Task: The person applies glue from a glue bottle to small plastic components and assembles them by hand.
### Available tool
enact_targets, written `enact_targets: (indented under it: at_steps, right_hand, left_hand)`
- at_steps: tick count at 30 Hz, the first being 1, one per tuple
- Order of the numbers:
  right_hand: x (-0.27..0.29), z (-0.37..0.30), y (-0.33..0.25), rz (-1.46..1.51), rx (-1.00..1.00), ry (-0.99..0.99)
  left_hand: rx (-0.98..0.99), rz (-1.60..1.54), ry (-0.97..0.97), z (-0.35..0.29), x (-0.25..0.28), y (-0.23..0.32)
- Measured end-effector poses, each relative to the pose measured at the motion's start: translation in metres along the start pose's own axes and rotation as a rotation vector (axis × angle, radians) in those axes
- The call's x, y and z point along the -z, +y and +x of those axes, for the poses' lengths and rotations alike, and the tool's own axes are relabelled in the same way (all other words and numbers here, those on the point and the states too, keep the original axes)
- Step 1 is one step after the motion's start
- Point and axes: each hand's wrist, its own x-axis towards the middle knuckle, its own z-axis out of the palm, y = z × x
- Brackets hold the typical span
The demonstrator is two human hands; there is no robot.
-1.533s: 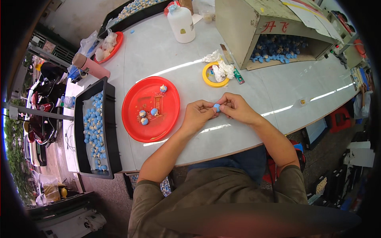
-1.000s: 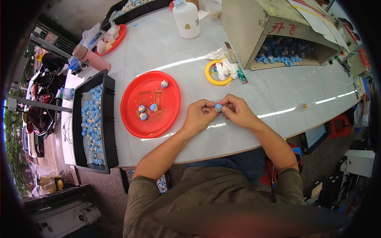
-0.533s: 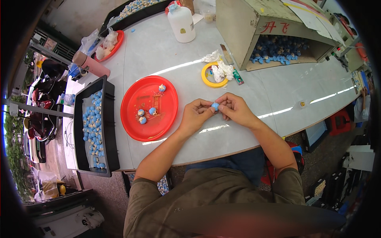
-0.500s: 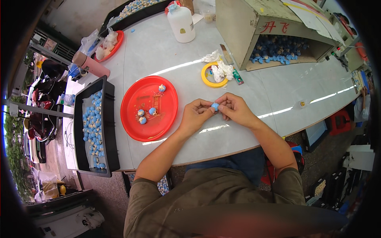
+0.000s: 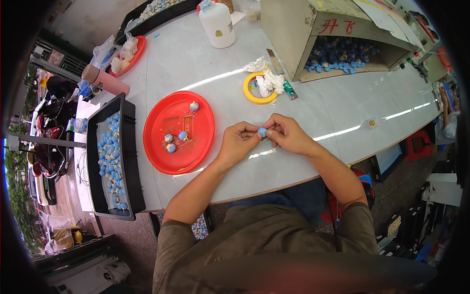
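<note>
A small blue piece (image 5: 262,132), rounded like a tiny cap, is pinched between my two hands above the table near its front edge. My left hand (image 5: 238,142) grips it from the left with thumb and forefinger. From the right, the fingertips of my right hand (image 5: 288,134) close on the same piece and partly cover it. Left of my hands lies a red round tray (image 5: 161,105) holding several small blue-and-cream balls, one of them a ball (image 5: 194,106) near the far rim.
A black bin (image 5: 130,161) of blue-and-cream balls stands at the left. Beyond my hands lie yellow tape (image 5: 248,91) and crumpled tissue (image 5: 265,86). A white bottle (image 5: 217,29), a pink flask (image 5: 111,84) and a box (image 5: 293,36) with blue pieces inside stand farther back.
My hands stay pinched on the blue piece with only slight finger movement. The whole view has shifted a little, so the tabletop things appear slightly farther left.
</note>
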Motion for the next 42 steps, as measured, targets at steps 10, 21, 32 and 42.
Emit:
enact_targets:
  at_steps: [10, 21, 32, 42]
  right_hand:
    - [0.006, 0.001, -0.007, 0.093, -0.055, -0.015]
    - [0.006, 0.001, -0.007, 0.104, -0.069, -0.028]
    - [-0.002, -0.001, -0.001, 0.016, -0.038, 0.013]
    - [0.0, -0.001, -0.009, 0.108, -0.072, 0.005]
  left_hand:
    - [0.017, -0.058, 0.001, -0.002, -0.002, 0.012]
    - [0.034, -0.054, 0.003, -0.001, 0.0, 0.011]
    - [0.021, -0.014, 0.025, -0.002, -0.003, 0.002]
    - [0.028, -0.006, 0.019, -0.001, -0.003, 0.01]
